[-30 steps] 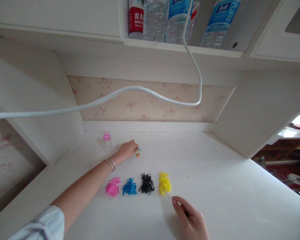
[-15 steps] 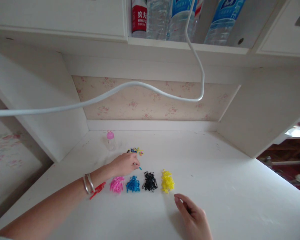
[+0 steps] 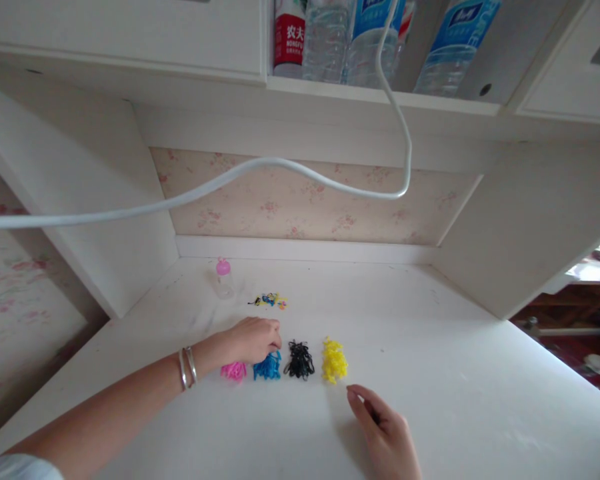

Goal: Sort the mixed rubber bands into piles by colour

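Note:
My left hand (image 3: 256, 339) reaches in from the left, fingers pinched at the upper edge of a pile of blue rubber bands (image 3: 267, 367). The blue rubber band in this pinch blends with the pile. A pile of pink rubber bands (image 3: 234, 372) lies partly under my left wrist, and the red ones are hidden by the arm. To the right are piles of black rubber bands (image 3: 299, 361) and yellow rubber bands (image 3: 335, 361). My right hand (image 3: 384, 430) rests just below the yellow pile, thumb and forefinger together, nothing visible in them.
A small mixed heap of rubber bands (image 3: 270, 300) lies farther back. Near it stands a small clear bottle with a pink cap (image 3: 223, 268). A white cable (image 3: 260, 162) crosses in front. Overhead, a shelf (image 3: 330, 91) holds several plastic bottles (image 3: 325, 43).
My left hand has come down and nearer from beside the mixed heap to the blue pile. Its forearm now covers the red bands. My right hand has stayed nearly still.

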A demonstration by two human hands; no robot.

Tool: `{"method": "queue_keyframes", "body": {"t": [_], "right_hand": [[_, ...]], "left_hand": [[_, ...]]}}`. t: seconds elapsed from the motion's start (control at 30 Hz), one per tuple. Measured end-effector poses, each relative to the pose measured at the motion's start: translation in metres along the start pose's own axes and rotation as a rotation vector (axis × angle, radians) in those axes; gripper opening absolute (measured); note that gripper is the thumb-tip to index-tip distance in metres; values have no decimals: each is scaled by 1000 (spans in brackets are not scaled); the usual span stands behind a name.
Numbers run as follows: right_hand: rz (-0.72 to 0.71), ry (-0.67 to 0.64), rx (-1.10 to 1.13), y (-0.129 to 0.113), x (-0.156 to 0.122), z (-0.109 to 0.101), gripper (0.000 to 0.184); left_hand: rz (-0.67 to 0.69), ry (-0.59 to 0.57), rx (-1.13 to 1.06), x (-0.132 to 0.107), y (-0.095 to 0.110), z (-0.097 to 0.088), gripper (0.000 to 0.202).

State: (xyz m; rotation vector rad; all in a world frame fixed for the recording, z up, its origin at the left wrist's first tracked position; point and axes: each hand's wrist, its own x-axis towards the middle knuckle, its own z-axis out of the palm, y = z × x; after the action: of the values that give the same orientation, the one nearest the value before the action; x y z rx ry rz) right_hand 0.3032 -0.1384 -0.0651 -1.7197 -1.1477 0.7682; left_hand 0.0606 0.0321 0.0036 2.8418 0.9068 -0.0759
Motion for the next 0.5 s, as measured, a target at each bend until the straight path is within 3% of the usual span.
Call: {"method": "queue_keyframes", "body": {"t": [0.2,0.33,0.5], "right_hand": [[5,-30,-15,7,1,1,45],[6,-52,-38,11,2,1,45],[13,-52,-77,11,2,2,49]], "left_hand": [[-15,-16,19,-6,-2,-6,34],[0,-40,32,-5,3,-3,44],[1,-34,28,-1,5,2,42]]}}
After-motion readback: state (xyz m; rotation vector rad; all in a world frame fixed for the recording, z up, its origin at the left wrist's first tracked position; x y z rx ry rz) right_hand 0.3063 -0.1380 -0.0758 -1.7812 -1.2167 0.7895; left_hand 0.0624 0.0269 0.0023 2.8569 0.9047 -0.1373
